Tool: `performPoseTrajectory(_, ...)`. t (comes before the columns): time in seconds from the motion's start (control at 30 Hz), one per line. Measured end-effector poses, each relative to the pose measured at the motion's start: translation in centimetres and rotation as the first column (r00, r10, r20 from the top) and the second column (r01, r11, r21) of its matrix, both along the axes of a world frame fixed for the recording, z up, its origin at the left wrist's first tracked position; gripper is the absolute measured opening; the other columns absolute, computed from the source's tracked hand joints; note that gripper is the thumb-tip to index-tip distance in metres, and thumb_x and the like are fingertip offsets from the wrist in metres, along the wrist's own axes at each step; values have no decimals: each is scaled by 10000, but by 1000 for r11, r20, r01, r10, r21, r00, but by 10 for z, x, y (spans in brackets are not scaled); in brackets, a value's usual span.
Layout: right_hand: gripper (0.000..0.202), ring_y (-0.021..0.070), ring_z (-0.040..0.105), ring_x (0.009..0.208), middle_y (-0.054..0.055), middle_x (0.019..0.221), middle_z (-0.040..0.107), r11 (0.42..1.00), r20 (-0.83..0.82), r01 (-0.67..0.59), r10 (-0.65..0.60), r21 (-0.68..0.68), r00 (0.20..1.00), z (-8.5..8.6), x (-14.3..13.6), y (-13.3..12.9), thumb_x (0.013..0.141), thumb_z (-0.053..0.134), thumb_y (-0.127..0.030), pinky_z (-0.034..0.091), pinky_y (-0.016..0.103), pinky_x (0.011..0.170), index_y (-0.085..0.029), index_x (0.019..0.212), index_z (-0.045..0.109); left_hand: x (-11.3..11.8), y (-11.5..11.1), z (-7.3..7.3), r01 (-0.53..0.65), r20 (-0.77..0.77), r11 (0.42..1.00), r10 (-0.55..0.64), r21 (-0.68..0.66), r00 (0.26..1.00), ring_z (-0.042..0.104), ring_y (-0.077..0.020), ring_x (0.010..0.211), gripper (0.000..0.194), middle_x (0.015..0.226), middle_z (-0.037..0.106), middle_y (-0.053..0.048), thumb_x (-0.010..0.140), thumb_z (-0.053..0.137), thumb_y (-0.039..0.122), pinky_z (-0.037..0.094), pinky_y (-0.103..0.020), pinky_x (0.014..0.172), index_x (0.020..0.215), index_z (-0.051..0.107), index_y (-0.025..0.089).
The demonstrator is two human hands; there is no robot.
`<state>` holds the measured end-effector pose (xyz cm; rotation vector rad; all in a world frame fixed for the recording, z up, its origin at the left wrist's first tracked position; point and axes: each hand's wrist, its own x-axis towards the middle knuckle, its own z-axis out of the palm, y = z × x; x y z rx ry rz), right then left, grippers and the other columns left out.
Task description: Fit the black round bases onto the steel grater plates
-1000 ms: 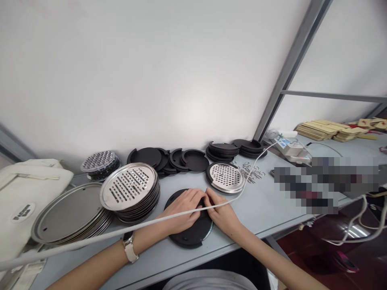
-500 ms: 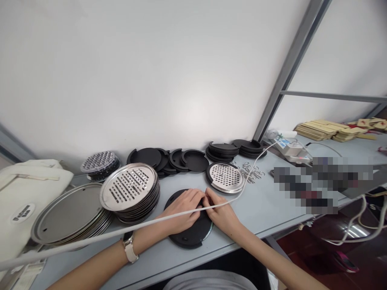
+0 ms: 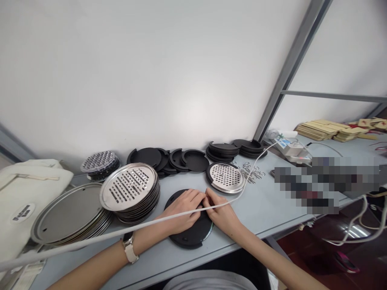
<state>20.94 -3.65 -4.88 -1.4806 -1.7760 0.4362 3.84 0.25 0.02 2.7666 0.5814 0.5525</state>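
A black round base [image 3: 190, 235] lies on the table in front of me, partly covered by my hands. My left hand [image 3: 186, 207] rests across its top, fingers together and curled toward the far rim, gripping it. At the far right rim, my right hand [image 3: 219, 207] is closed, its fingertips meeting the left fingertips. Whatever is pinched there is too small and hidden to make out. Just beyond the hands sits a perforated metal disc [image 3: 226, 176] in a black rim. Small wire hooks [image 3: 252, 172] are scattered to its right.
A white cable [image 3: 169, 216] crosses in front of my forearms. Stacked slotted metal discs [image 3: 128, 187], larger metal plates [image 3: 69, 213] and a cream bag [image 3: 27, 189] stand left. Black round bases [image 3: 196, 160] line the wall. A white device [image 3: 288, 147] sits right.
Both hands and the black base hold nearly the same place. Only a slight shift of the view shows at the right side.
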Motion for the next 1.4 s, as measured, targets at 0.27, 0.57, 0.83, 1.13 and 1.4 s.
performPoseTrajectory(0.27,162,134,418,544,-42,634,445,1000,-8,-6,6,-22,1000,3,-1,-1,906,365,-248,318,254,557,-238,753,312,0,0,-2,-4,-5,1000,4,-3,1000,541,-229,1093,355,1158,573,-87,844,494,52,470,-395,973,1177,475,174)
performPoseTrajectory(0.57,154,135,425,552,-41,638,442,1000,-11,-10,10,-29,1000,0,0,0,907,363,-250,318,254,563,-235,759,322,0,1,-3,-9,5,1000,9,7,1000,547,-231,1096,357,1160,577,-84,846,490,58,476,-398,966,1180,473,181)
performPoseTrajectory(0.83,159,137,420,555,-38,640,447,999,-18,-18,18,-27,1000,1,0,0,909,360,-255,320,256,565,-235,756,323,-1,1,-3,5,-26,1000,-5,3,1000,537,-228,1083,363,1155,574,-83,844,497,60,461,-398,979,1190,467,165)
performPoseTrajectory(1.13,155,137,405,549,-38,643,441,1000,-15,-11,11,-29,1000,-2,0,1,915,351,-259,302,261,562,-236,765,319,0,1,-2,-3,-34,1000,3,-5,999,533,-231,1080,351,1155,570,-84,856,499,72,468,-410,965,1192,466,167)
performPoseTrajectory(1.4,159,138,409,556,-33,654,454,999,-24,-22,21,-24,999,-1,0,-1,920,345,-265,313,261,564,-237,767,317,0,1,-2,-5,-38,1000,5,-3,999,533,-231,1073,339,1147,571,-85,863,498,78,465,-408,964,1190,468,163)
